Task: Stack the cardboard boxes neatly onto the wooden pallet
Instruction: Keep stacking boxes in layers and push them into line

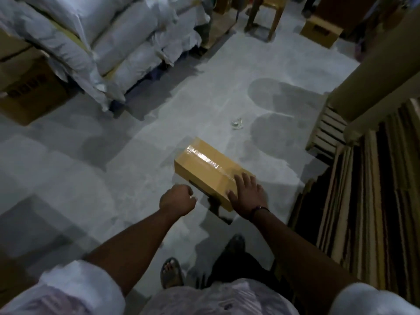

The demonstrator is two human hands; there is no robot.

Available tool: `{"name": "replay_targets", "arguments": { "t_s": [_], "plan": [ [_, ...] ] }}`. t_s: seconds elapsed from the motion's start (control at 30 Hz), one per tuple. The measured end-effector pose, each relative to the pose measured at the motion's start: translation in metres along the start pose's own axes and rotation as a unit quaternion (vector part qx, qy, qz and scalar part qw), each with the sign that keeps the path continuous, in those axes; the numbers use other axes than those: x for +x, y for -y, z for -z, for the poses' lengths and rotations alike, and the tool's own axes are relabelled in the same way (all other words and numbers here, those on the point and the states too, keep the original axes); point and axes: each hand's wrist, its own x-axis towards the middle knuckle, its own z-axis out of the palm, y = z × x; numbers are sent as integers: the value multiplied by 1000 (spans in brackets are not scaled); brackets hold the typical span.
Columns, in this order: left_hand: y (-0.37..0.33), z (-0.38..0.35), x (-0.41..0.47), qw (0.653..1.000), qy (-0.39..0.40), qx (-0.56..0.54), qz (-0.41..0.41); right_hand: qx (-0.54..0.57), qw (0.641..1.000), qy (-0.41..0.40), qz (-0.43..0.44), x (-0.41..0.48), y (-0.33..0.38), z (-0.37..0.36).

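Your right hand (246, 192) lies flat on top of the cardboard box (204, 164), at its near end. Fingers are straight and spread, thumb down by the near corner, a thin band (259, 209) on the wrist. Your left hand (177, 200) is just left of the box w/ fingers curled under into a fist, nothing in it. Can't tell if it touches the box.

The box is taped along the top and sits mid-floor, angled. There's a dark shadow under its near end, so can't tell if it's flat on the grey floor (113, 155).

- Right side: a slatted wooden pallet (329, 128), w/ upright cardboard sheets (375, 201) near it.
- Left: white sacks (102, 42) and a big carton (29, 94).
- Far back: a small carton (321, 32).
- A paper scrap (237, 123) lies beyond the box.
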Motion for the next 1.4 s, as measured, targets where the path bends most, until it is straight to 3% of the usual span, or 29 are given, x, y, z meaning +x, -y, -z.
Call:
{"name": "replay_targets", "arguments": {
  "t_s": [0.23,0.43,0.63,0.83,1.03,1.17,1.4],
  "plan": [
    [-17,-41,94,991,25,-75,107,-41,996,67,53,143,-48,-2],
    [-42,-128,196,941,7,-220,256,-78,979,150,111,304,-105,-57],
    [-58,-247,336,925,-44,-263,271,-143,953,197,181,481,-159,-155],
    [-53,-337,457,897,-64,-303,315,-126,957,179,193,595,-192,-240],
    [-34,-380,511,873,-118,-360,305,-45,955,204,211,634,-207,-297],
    [-36,-385,517,848,-138,-402,318,-35,955,180,233,631,-209,-302],
    [-50,-326,455,879,-181,-346,273,-96,950,110,274,570,-182,-237]
  ]
}}
